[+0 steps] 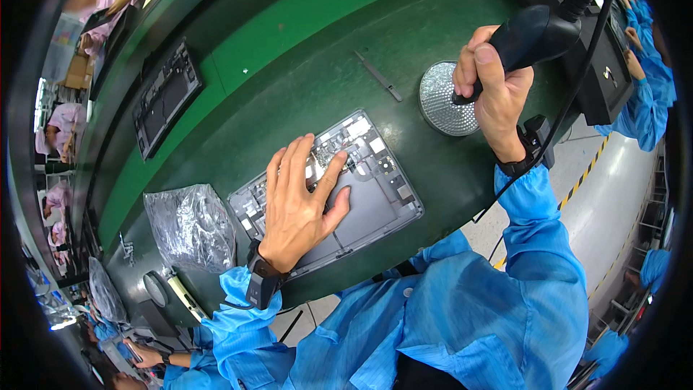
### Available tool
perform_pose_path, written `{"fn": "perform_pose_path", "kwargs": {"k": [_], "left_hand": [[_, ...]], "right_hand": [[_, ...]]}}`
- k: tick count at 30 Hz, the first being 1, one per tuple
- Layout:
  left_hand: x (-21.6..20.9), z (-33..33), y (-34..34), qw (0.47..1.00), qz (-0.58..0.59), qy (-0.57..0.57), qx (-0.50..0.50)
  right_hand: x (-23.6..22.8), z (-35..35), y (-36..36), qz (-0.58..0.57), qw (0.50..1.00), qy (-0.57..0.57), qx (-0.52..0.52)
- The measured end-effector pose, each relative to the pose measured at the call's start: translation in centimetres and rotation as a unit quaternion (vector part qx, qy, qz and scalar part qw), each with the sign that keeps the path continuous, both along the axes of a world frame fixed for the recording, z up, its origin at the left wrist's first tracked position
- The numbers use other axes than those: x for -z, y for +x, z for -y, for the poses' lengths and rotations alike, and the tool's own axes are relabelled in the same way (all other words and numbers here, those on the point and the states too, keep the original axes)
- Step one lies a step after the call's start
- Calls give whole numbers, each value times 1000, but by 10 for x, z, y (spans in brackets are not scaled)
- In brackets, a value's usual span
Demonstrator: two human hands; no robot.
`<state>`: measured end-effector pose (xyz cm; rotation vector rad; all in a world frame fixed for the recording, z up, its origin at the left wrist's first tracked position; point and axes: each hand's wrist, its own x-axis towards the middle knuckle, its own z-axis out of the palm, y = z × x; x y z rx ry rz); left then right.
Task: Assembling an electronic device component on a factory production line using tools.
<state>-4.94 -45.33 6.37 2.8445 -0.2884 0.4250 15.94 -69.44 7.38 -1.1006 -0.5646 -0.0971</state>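
Note:
An opened grey laptop base [375, 202] lies on the green bench in front of me, its circuit boards bare. My left hand [296, 206] rests on it with fingers spread, the fingertips near the board at the far side. My right hand [494, 83] is wrapped round a black corded electric screwdriver [530, 36], held to the right of the laptop. The screwdriver's lower end points at a round silver dish with a dimpled surface [440, 97]; whether it touches the dish I cannot tell.
A flat grey strip tool [378, 76] lies beyond the laptop. Another opened device part [167, 99] leans at the far left. A crumpled clear plastic bag [191, 227] and a yellow-handled tool [186, 296] lie left. The screwdriver's black cable [577, 94] hangs at right. Co-workers sit around.

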Motion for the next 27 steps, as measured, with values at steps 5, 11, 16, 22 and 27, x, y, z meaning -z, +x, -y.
{"fn": "perform_pose_path", "kwargs": {"k": [5,11,16,22,27], "left_hand": [[3,-1,0,1000,-1,-5,0],[4,-2,-1,1000,7,-2,-1],[4,-1,-4,1000,7,-13,-5],[4,-1,-4,1000,14,-12,-10],[9,0,-5,1000,19,-17,-3]], "right_hand": [[4,4,2,27,998,-56,11],[4,-1,-2,-3,1000,-14,15],[-19,-4,-7,37,999,-4,32],[-54,-67,-46,58,995,-39,-71],[-40,-110,-68,51,986,-33,-152]]}}
